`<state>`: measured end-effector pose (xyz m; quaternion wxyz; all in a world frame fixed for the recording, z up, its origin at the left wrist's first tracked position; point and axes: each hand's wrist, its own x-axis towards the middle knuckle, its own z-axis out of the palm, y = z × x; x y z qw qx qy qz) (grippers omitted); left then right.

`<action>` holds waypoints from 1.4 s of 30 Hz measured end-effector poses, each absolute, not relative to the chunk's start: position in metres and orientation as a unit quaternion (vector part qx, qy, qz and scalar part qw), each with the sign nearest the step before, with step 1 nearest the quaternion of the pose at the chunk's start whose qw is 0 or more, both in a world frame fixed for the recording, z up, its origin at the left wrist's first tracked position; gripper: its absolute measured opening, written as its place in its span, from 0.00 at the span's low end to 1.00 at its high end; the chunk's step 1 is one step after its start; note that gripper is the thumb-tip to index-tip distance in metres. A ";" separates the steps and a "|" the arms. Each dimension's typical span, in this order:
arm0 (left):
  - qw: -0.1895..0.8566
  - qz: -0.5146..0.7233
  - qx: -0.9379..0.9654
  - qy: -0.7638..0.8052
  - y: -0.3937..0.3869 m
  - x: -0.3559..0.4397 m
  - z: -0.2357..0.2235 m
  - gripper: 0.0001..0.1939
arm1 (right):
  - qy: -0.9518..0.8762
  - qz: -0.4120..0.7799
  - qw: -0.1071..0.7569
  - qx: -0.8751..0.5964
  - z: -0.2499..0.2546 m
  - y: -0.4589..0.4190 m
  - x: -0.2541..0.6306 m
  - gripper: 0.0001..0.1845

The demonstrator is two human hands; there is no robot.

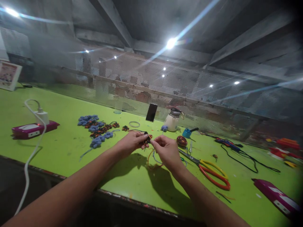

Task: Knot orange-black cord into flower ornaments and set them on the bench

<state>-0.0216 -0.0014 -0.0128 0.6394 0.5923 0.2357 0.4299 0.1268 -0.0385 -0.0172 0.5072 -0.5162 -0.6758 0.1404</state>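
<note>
My left hand pinches a small knotted piece of black and orange cord above the table. My right hand is closed beside it, thumb and forefinger pinching an orange strand at the piece's edge. Loose cord in orange and pale blue hangs below the fingers in loops. To the left lie several blue knotted cord pieces and black-orange knotted flowers. A ball of dark red and black cord sits right of my right hand. Scissors with yellow and orange handles lie partly behind that hand.
A phone stands upright at the back, near a white jug and a blue pot. Purple power strips lie at both sides, one with a white cable. A dark-corded tool lies right. Perforated metal mesh borders the green table.
</note>
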 end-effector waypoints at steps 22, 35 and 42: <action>0.688 0.462 0.493 0.266 0.001 -0.020 -0.016 0.11 | -0.717 0.104 0.465 -0.508 -0.031 -0.042 0.117 0.10; 0.675 0.443 0.523 0.273 0.007 -0.021 -0.021 0.05 | -0.715 0.108 0.456 -0.519 -0.032 -0.041 0.118 0.10; 0.692 0.431 0.504 0.286 0.011 -0.025 -0.021 0.04 | -0.720 0.107 0.441 -0.524 -0.031 -0.044 0.117 0.10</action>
